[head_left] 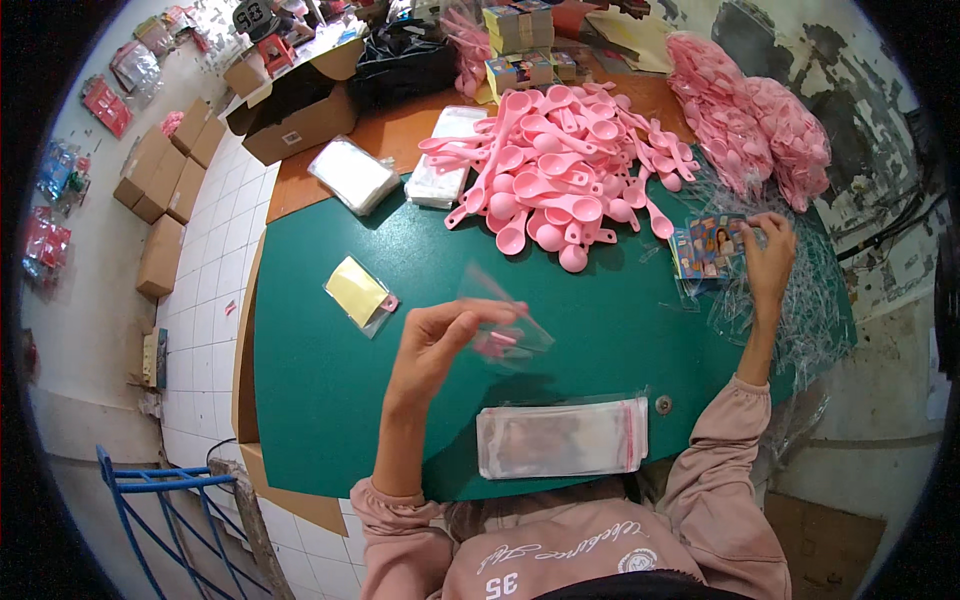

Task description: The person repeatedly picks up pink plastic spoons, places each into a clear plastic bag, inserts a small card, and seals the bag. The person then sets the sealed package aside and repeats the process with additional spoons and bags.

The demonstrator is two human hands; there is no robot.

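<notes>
Over the middle of the green table, my left hand [432,340] grips a clear plastic bag [535,328]. A blurred pink piece shows at that bag, likely a spoon, partly hidden by my fingers. On the right, my right hand [770,245] pinches the edge of a colourful printed card [705,247] at a small stack. Beyond both hands lies a large heap of pink measuring spoons [560,165]. A flat stack of clear bags [560,438] rests at the table's near edge. To the left lies a filled bag [357,290] with a yellow card and a pink spoon handle.
Two packs of clear bags [353,175] lie at the back left beside an open cardboard box [300,120]. Bundled cards [520,28] stand behind the spoons. Bulging bags of pink spoons [745,120] and crumpled clear plastic [800,310] fill the right side.
</notes>
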